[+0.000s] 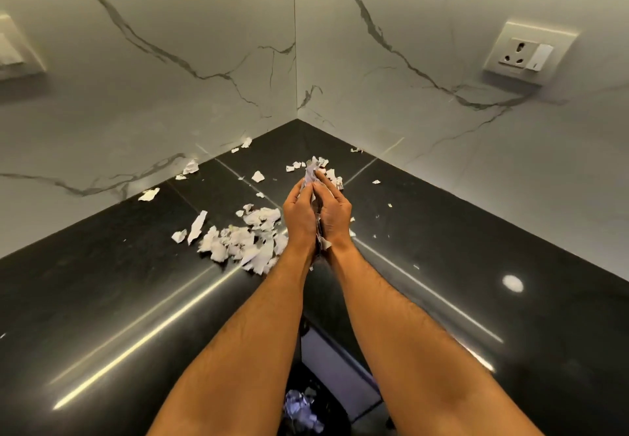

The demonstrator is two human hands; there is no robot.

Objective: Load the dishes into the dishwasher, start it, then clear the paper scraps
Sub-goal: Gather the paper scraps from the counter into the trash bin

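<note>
Both hands are pressed together palm to palm over the black countertop. The left hand and right hand sandwich a wad of paper scraps; bits stick out past the fingertips and at the wrists. Fingers look mostly straight, pressing rather than curling, though the inner side is hidden.

Progress, judging by the scene: dishwasher and dishes aren't in view, so can't confirm those steps; prob done, since scrap clearing is underway. The clearing itself is partway. One handful is gathered, but plenty is left:
- big pile just left of the left wrist, touching distance
- loose scraps farther left and fwd, along the left wall
- a few pieces just beyond the fingertips, twd the corner
- tiny flecks right of the right hand, well apart from each other

Below, between the forearms, something dark holds crumpled paper; likely a bin, w/ earlier scraps in it, but it's too dim to be sure.

Room and edges: the counter is a corner, w/ marble walls closing in left, right and ahead of the hands. That limits fwd reach but also stops scraps sliding off the far side. The near counter edge sits under the forearms, so pulling back twd the body is the open route. A wall socket sits high right, well clear of the hands. The counter is glossy, so flecks prob sweep easier than they pinch.
</note>
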